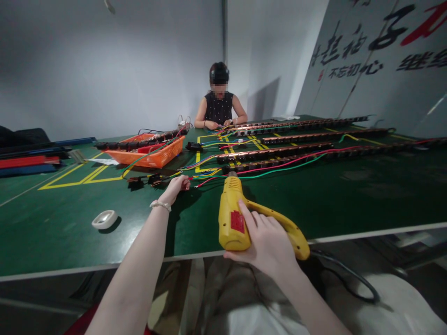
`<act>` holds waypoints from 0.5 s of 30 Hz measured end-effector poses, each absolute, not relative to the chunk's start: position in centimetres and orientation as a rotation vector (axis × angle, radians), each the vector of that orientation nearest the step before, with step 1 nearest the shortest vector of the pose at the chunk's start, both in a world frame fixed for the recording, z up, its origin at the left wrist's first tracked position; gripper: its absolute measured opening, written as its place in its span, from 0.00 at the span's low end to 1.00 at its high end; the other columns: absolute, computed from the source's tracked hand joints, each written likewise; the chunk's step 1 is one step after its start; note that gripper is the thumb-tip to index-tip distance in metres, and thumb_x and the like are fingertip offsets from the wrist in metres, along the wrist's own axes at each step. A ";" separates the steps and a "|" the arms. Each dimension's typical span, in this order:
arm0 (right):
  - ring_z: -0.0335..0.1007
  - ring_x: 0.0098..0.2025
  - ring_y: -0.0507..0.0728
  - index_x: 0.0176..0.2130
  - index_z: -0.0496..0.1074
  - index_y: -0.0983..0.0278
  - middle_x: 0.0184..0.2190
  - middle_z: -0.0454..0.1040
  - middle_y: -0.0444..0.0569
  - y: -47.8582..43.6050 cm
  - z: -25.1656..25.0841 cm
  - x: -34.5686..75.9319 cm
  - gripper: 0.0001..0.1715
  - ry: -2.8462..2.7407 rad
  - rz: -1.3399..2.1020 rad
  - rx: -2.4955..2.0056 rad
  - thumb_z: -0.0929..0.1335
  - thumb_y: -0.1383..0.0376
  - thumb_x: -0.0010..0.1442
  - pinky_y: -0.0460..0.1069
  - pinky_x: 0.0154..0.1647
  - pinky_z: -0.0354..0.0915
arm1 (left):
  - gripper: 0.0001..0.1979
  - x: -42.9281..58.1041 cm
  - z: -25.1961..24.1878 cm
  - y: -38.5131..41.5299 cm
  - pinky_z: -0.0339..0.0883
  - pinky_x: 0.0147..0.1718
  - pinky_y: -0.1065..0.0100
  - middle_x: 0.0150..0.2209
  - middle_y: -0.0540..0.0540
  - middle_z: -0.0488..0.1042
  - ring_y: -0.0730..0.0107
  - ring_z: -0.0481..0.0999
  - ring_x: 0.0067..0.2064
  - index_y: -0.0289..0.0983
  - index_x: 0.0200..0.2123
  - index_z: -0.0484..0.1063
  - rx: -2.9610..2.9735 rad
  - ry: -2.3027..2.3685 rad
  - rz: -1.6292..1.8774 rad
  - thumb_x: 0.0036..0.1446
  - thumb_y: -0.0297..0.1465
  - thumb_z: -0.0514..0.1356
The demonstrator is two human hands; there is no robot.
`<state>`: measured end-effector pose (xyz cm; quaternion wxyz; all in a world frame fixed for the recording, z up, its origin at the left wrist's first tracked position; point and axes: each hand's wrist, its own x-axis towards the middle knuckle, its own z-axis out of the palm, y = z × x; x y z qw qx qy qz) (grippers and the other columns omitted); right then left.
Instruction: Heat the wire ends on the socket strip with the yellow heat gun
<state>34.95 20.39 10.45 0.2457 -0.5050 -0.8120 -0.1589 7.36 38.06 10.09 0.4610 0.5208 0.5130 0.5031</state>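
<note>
My right hand (267, 235) is wrapped round a yellow heat gun (232, 209) with a red label on its body. Its nozzle points away from me, toward a long strip of dark parts with copper-coloured edges (275, 163). Closed in a pinch, my left hand (179, 184) holds a thin green wire (265, 176) near its end, with a bit of red at the fingertips. Just right of that hand lies a red wire (206, 180) with a bare metal tip. Black connectors (155, 179) rest on the table left of the hand.
An orange basket (150, 160) holding another strip stands at the left back. A white roll of tape (104, 219) lies front left on the green table (335, 200). Across the table sits a person (219, 104) working on wires. The heat gun's black cable (349, 274) hangs off the edge.
</note>
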 end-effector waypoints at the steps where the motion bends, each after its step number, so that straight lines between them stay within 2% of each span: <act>1: 0.67 0.35 0.62 0.63 0.52 0.75 0.36 0.72 0.56 20.4 10.4 34.4 0.67 -2.224 -0.423 -1.374 0.61 0.29 0.42 0.56 0.39 0.60 | 0.15 7.4 10.1 38.0 0.57 0.24 0.71 0.16 0.52 0.62 0.76 0.62 0.21 0.39 0.15 0.54 1.283 1.267 1.243 0.47 0.36 0.55; 11: 0.64 0.34 0.62 0.64 0.48 0.75 0.34 0.68 0.54 19.9 10.6 28.9 0.68 -2.332 -0.313 -1.303 0.59 0.29 0.44 0.56 0.37 0.60 | 0.16 7.7 10.1 38.1 0.56 0.23 0.71 0.15 0.52 0.61 0.76 0.61 0.20 0.39 0.13 0.54 1.283 1.254 1.257 0.46 0.36 0.56; 15: 0.63 0.33 0.62 0.64 0.47 0.75 0.34 0.68 0.55 19.7 10.7 26.9 0.71 -2.376 -0.262 -1.230 0.59 0.28 0.40 0.57 0.36 0.60 | 0.15 7.7 10.2 38.1 0.56 0.22 0.70 0.14 0.53 0.59 0.75 0.59 0.19 0.39 0.13 0.56 1.289 1.313 1.299 0.46 0.36 0.56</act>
